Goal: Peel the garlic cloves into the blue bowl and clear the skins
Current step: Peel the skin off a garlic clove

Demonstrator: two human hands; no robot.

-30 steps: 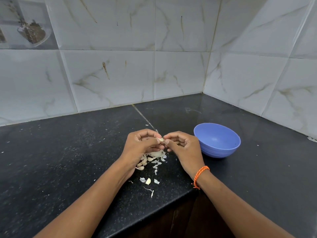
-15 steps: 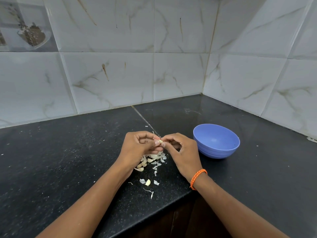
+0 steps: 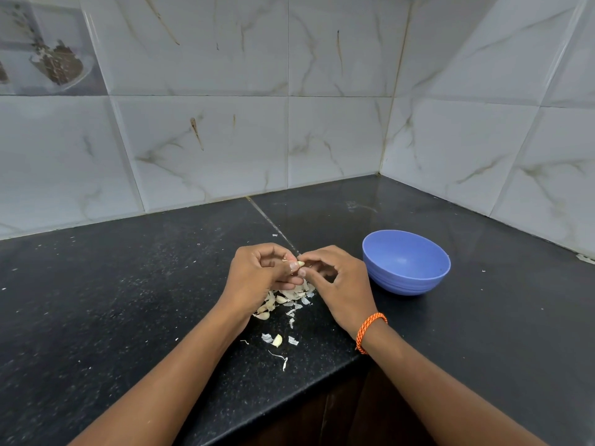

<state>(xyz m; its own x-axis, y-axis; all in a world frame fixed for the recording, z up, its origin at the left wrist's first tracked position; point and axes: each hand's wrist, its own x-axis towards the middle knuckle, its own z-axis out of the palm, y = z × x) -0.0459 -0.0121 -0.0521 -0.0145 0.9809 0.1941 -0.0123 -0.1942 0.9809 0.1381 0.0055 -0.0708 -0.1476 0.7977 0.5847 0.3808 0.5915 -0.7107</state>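
My left hand [image 3: 257, 275] and my right hand [image 3: 338, 284] meet fingertip to fingertip over the black counter, both pinching one small garlic clove [image 3: 300, 263]. Directly beneath them lies a heap of garlic cloves and pale skins [image 3: 286, 299]. A single clove [image 3: 277, 340] with a few skin flakes lies nearer the counter's front edge. The blue bowl [image 3: 406, 262] stands just to the right of my right hand, and its visible inside looks empty.
The black granite counter [image 3: 128, 300] runs into a tiled corner at the back right. Its front edge [image 3: 289, 400] cuts diagonally below my forearms. Small skin specks are scattered over the counter. An orange thread band sits on my right wrist [image 3: 370, 329].
The two hands have stayed together on the clove, with only small finger shifts. The view has tilted slightly. The bowl and the heap have not moved.
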